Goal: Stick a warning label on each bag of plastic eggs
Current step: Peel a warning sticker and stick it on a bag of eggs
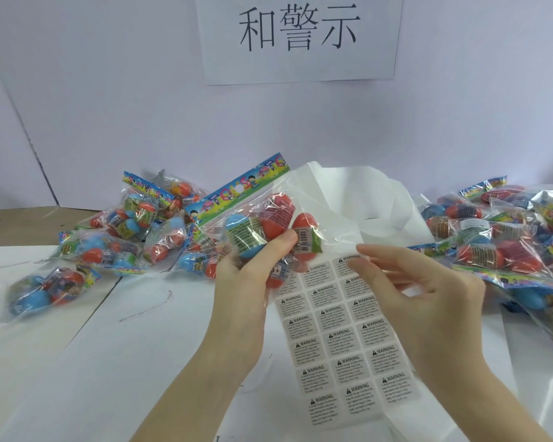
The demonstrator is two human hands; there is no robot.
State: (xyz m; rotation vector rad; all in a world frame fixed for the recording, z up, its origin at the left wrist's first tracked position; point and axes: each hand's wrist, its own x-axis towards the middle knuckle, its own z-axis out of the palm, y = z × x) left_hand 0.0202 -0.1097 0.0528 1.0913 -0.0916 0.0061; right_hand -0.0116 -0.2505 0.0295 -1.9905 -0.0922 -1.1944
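Observation:
My left hand (246, 282) grips a clear bag of red and blue plastic eggs (259, 224) by its lower part and holds it above the table, its colourful header card pointing up and left. Below it, a sheet of grey warning labels (342, 342) lies flat on the white table. My right hand (428, 295) reaches over the top right of the sheet. Its straight fingertips touch a label in the top row, and the thumb stays apart below them. Whether that label is lifted off the sheet cannot be told.
A heap of egg bags (134, 237) lies at the left, and another pile of egg bags (505, 244) at the right. Crumpled white backing paper (364, 199) sits behind the sheet. A white wall with a printed sign (300, 36) closes the back.

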